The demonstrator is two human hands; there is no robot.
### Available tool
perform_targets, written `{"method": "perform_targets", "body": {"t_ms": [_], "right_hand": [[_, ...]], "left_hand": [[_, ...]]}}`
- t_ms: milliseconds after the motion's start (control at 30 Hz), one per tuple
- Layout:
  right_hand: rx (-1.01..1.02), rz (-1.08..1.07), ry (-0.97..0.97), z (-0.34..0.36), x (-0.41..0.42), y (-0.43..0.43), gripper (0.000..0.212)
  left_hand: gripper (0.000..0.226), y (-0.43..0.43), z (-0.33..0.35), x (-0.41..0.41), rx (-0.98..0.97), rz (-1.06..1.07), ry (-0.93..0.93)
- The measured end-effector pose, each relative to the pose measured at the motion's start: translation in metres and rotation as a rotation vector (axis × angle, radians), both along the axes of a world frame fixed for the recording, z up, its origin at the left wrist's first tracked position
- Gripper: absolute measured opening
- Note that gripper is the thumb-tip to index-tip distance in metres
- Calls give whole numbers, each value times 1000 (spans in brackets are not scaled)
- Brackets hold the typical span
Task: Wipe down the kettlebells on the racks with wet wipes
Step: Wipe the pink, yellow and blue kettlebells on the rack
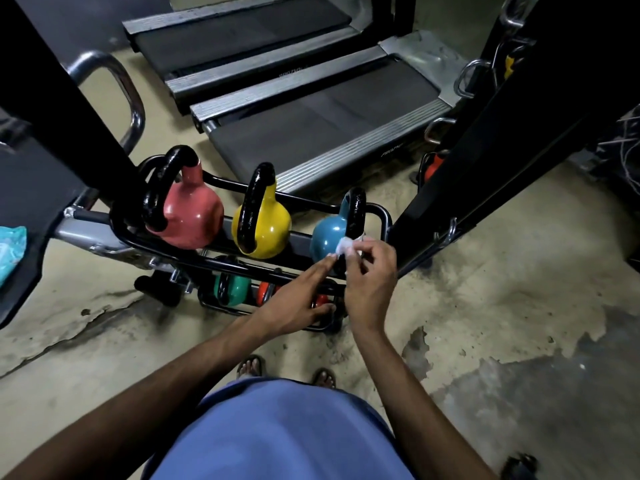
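Head view shows the job at the right end of the rack's (382,216) upper tier, where the right hand (370,271) pinches a small bunched white wet wipe (343,245) between thumb and curled fingers, right against the near side of the blue kettlebell (329,237), beside the foot of its black handle. The left hand (298,303) reaches in from below with its fingers nearly straight; their tips touch the wipe's lower edge, and it grips nothing that can be made out. The pink kettlebell (187,216) and the yellow kettlebell (263,226) stand to the left on the same tier, well apart from both hands. Both look glossy, but whether they are already wiped cannot be told from the shine alone. On the lower tier a green kettlebell (232,289) and some small orange-red ones sit partly hidden behind the left forearm and hand, and nothing touches them. Judging by this, the wiping is somewhere in its middle, with the blue one in hand and the lower tier probably still to do. A teal packet (10,251), perhaps the wipes, lies far left.
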State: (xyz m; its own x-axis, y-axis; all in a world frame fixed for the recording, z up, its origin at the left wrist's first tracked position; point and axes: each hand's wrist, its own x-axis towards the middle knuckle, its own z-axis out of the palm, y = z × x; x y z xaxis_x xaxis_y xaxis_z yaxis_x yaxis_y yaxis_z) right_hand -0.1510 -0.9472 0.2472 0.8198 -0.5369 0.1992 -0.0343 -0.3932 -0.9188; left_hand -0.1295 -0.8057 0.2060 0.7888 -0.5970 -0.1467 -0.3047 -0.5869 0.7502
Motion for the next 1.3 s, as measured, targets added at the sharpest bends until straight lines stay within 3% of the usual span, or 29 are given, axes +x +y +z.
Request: {"method": "perform_targets", "body": {"t_ms": [133,200,300,367,433,533,667,767,867,967,1100,1200,1300], "right_hand": [[-751,228,-156,-10,10,-10,5],[-1027,323,-88,-9,23,-15,8],[-1312,468,133,0,39,-8,19],[-1365,472,174,4,40,-8,22],[-1259,399,97,0,32,-14,19],[-823,232,-67,-4,7,-13,13],[-103,-46,49,-2,-5,2,14],[386,-65,160,-7,5,-5,20],[602,40,260,-9,20,-19,23],[679,97,294,-8,24,-27,23],[600,53,214,-14,0,-25,6],[336,25,125,-12,-21,-18,7],[-149,92,16,-12,-29,-14,12]], "left_hand": [[96,-2,-5,8,82,-44,-116],[95,-1,-7,13,136,-71,-170],[96,2,-10,21,179,-93,-214],[97,4,-13,23,187,-111,-233],[96,5,-14,23,193,-121,-244],[94,3,-14,21,193,-116,-235],[98,2,-12,19,182,-113,-205],[97,3,-10,20,206,-129,-230],[93,2,-7,22,240,-148,-252],[93,2,-7,23,244,-150,-252],[97,4,-7,22,226,-158,-250],[99,4,-10,21,217,-156,-238],[99,3,-12,20,202,-150,-225]]}}
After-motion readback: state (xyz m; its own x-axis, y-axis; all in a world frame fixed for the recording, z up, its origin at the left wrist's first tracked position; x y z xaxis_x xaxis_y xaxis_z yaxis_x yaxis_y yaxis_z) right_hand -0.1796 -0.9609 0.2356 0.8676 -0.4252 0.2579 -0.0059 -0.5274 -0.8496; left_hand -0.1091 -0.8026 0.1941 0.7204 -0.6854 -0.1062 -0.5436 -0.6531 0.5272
